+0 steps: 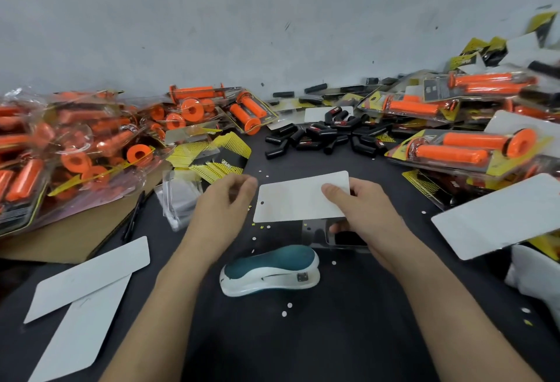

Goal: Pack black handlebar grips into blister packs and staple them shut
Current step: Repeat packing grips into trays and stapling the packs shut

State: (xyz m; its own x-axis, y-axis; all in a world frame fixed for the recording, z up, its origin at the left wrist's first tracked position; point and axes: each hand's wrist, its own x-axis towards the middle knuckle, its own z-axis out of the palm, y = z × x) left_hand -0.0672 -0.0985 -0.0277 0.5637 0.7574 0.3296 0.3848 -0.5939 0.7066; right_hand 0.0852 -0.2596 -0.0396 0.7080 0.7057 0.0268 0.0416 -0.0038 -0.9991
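The right hand (357, 215) pinches the light, probably bendy backing card (291, 203) by its right end; the blurred left hand's (224, 209) grip I cannot tell.

Bright, even light; left hand (225, 200) motion-blurred (wide-angle edges bend).
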